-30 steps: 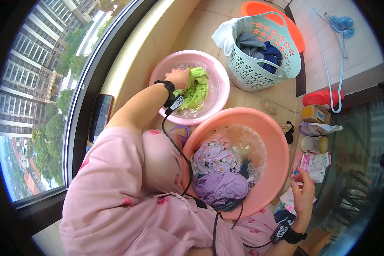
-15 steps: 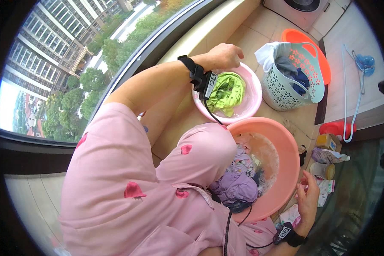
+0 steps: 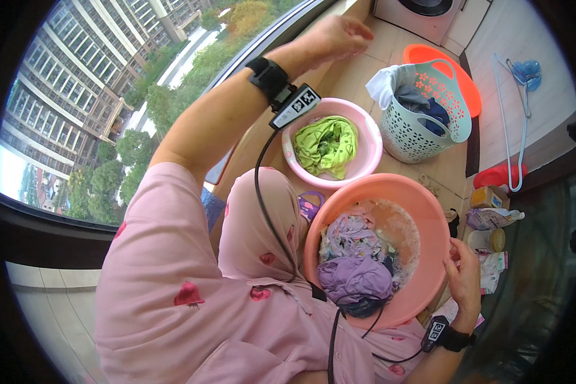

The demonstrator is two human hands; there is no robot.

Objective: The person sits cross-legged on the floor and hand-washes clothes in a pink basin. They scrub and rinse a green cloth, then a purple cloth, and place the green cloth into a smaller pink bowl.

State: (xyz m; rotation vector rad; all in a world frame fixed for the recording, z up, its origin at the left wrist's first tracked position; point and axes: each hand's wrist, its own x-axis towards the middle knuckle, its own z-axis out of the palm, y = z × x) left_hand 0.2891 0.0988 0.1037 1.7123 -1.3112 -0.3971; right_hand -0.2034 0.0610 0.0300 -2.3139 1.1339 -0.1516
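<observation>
My left hand (image 3: 342, 37) is raised beyond the pink basin (image 3: 371, 153), its fingers loosely stretched and nothing visible in them. Bright green wet cloth (image 3: 329, 148) lies bunched in that basin. At the right rim of the large peach tub (image 3: 432, 221) is my right hand (image 3: 464, 274), thumb and fingers loosely bent and apart; whether they press on the rim is unclear. Inside the tub, lilac clothing (image 3: 358, 276), patterned fabric (image 3: 349, 238) and a dark piece (image 3: 365, 307) sit in sudsy water (image 3: 400, 227).
A pale green openwork basket (image 3: 406, 137) holds dark and white clothes, with an orange basin (image 3: 470, 89) behind it. Blue hangers (image 3: 521, 128) rest at the right wall, above bottles, a jar (image 3: 496, 240) and packets. A front-loading washer (image 3: 422, 8) stands far back. A window runs along the left.
My left hand has lifted up and away from the pink basin's rim. My right hand has come closer to the tub's rim. My knee has shifted left, uncovering more of the tub.
</observation>
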